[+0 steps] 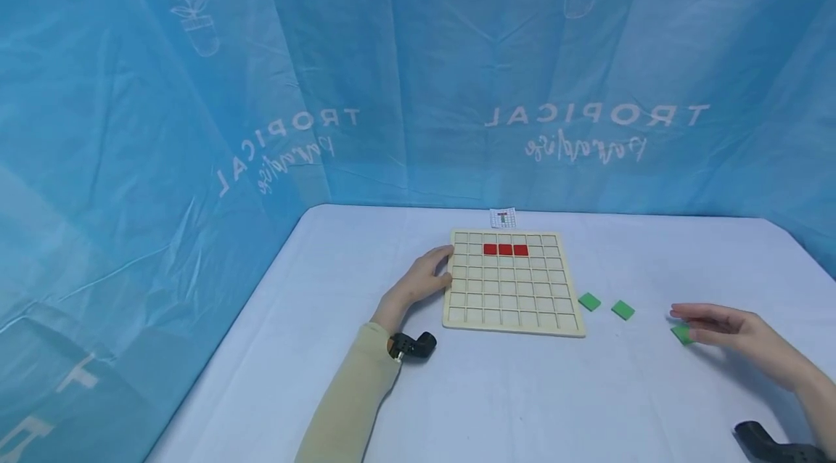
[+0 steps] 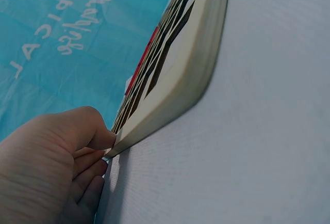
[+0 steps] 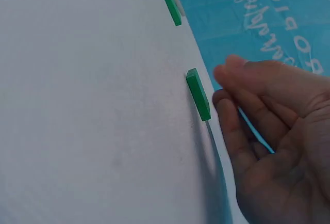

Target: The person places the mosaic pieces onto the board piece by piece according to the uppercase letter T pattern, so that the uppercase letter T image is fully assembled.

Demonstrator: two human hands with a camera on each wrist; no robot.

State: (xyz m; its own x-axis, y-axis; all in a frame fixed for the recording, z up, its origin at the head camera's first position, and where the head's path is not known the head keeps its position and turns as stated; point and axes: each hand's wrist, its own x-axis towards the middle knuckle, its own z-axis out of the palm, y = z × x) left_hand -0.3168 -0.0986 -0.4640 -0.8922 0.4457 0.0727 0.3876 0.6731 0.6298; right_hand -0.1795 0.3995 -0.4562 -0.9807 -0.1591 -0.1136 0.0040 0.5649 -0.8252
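A pale wooden grid board lies flat on the white table. Three red tiles fill a row of cells near its far edge. My left hand holds the board's left edge; in the left wrist view the curled fingers press against the board's side. My right hand hovers open to the right, fingers straight. Its fingertips are right beside a green tile, partly covered in the head view. Whether they touch it I cannot tell.
Two more green tiles lie loose on the table between the board and my right hand. A small printed card sits just beyond the board. A blue printed curtain closes off the back and left.
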